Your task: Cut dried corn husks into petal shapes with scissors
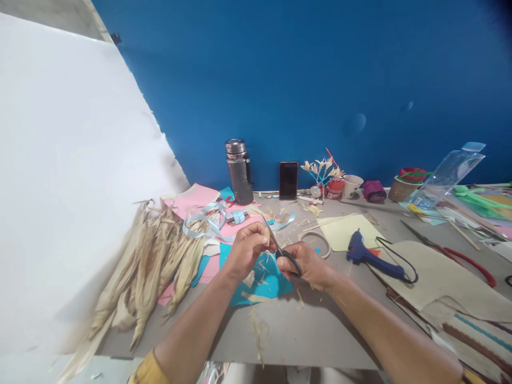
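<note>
My right hand (310, 265) grips a pair of scissors (291, 262) by its black handles, the narrow blades pointing up and to the left. Close beside the blades, my left hand (248, 249) is closed in a pinch on a small pale piece of dried husk (266, 238), mostly covered by the fingers. Beneath both hands lies a blue sheet of paper (276, 288) scattered with cut husk scraps (256, 297). A large bundle of dried husks (150, 261) rests to the left of my left arm.
A steel flask (240, 178), a phone (288, 181) and husk flowers (323, 169) stand along the blue wall. On the right are a blue glue gun (374, 258), red-handled shears (460, 253) and a clear plastic bottle (450, 173). A tape ring (326, 242) lies beyond my right hand.
</note>
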{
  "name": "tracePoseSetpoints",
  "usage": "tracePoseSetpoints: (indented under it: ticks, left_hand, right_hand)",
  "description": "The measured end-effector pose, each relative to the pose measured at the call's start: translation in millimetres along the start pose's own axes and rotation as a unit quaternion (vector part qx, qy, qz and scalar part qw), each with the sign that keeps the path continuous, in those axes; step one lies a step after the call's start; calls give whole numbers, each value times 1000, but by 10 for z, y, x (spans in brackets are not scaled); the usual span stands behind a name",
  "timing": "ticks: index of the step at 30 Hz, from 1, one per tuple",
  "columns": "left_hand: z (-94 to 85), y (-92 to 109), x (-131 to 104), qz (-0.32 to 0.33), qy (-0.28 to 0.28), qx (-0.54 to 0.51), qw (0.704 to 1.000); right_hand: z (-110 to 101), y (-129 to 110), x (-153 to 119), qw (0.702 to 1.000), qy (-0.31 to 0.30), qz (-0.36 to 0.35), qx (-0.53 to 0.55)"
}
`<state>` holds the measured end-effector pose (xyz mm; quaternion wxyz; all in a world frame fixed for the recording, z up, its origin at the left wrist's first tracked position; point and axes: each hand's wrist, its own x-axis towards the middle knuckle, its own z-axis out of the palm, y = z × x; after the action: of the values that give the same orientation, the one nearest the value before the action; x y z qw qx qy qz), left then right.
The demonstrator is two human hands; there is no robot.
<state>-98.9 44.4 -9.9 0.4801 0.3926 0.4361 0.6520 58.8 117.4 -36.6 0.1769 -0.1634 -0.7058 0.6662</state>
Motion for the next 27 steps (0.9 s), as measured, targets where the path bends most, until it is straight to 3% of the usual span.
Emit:
tracePoseSetpoints:
  ticks: [12,14,20,23,27]
  left_hand:
    - [18,39,-10,-10,-1,-14,1000]
    - [14,30,-12,-11,4,-19,1000]
    - [37,-82,6,-32,53,-27,998]
    - [78,-143,13,-42,72,-24,996]
    - [127,-192,2,-50,51,-17,997]
  right_hand:
    - [-11,45,4,1000,-13,11,24]
    - [6,23,14,999,15,4,38]
    - [42,-30,73,970,191,-16,148]
    - [39,-7,95,961,220,-37,162]
    - [31,33,108,954,241,-50,169]
